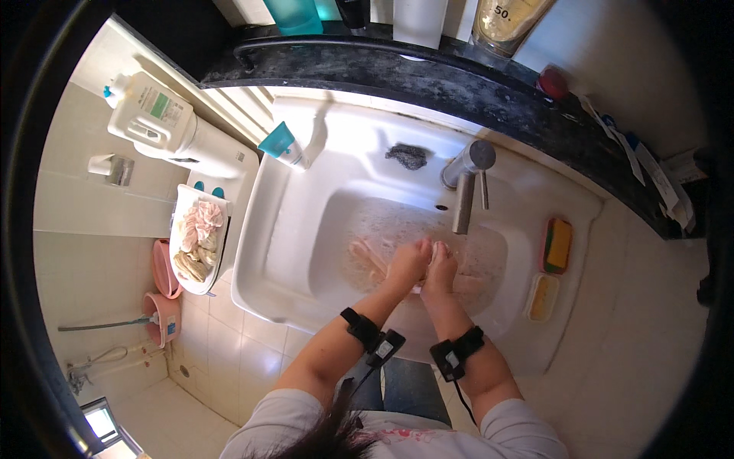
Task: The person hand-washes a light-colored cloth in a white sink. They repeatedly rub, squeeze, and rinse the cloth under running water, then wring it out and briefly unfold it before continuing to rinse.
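Observation:
My left hand and my right hand are close together over the white ceramic sink, fingers curled inward around part of a pale pink wet cloth. One stretch of the cloth spreads left of my hands, and a paler patch shows to the right under cloudy, sudsy water. Much of the cloth is hidden by the suds and my hands. The metal faucet stands just beyond my right hand; no stream from it is visible.
A dark steel-wool-like scrubber and a teal-capped tube sit on the sink deck. Sponges in dishes lie right. At left are crumpled cloths on a white surface, a large detergent bottle and a pink bucket. A black shelf overhangs the back.

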The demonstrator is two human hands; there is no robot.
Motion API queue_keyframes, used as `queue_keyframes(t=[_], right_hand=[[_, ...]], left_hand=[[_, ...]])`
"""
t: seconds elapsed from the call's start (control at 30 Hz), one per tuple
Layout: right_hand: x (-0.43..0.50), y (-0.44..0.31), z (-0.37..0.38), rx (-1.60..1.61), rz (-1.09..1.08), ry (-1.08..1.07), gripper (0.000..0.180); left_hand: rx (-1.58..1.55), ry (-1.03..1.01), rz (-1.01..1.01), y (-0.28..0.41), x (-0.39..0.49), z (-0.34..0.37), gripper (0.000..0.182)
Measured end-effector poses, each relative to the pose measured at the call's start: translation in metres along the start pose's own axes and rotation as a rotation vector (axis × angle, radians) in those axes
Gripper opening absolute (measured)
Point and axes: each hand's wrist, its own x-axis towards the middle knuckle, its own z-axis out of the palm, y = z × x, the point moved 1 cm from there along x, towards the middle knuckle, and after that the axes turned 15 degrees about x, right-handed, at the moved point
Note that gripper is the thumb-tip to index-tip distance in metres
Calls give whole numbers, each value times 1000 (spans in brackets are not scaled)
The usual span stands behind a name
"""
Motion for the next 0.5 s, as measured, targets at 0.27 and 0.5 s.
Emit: queue_keyframes(t=[0.27,0.5], right_hand=[[91,3,-35,-700,-451,-223,18],[77,5,-49,-1508,-574,-310,31]], left_hand=[[-359,160,-26,-46,30,6,33],[521,-41,34,-102,41,20,24]])
